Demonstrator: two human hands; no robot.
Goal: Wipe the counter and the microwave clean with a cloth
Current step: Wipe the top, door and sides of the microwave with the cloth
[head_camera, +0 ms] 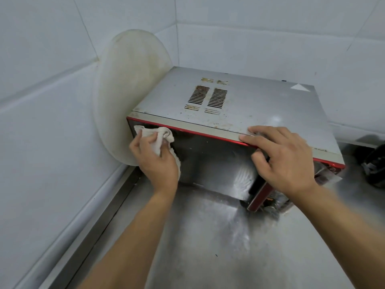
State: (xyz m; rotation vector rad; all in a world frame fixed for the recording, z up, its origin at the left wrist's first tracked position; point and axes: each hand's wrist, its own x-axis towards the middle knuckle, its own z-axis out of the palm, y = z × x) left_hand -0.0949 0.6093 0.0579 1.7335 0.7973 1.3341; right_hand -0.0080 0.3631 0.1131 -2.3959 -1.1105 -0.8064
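A microwave point(239, 105) with a stained silver top, rusty vents and a red-trimmed dark door stands on the steel counter point(208, 236). My left hand point(156, 161) grips a bunched white cloth point(161, 137) and holds it against the upper left corner of the door. My right hand point(279, 157) rests on the front top edge of the microwave, fingers spread flat on the top and thumb down over the door near its right side.
A round, yellowed white board point(129, 90) leans against the tiled wall point(52, 101) just left of the microwave. A dark object point(375, 165) sits on the counter at the far right. The counter's raised left edge point(100, 222) runs along the wall.
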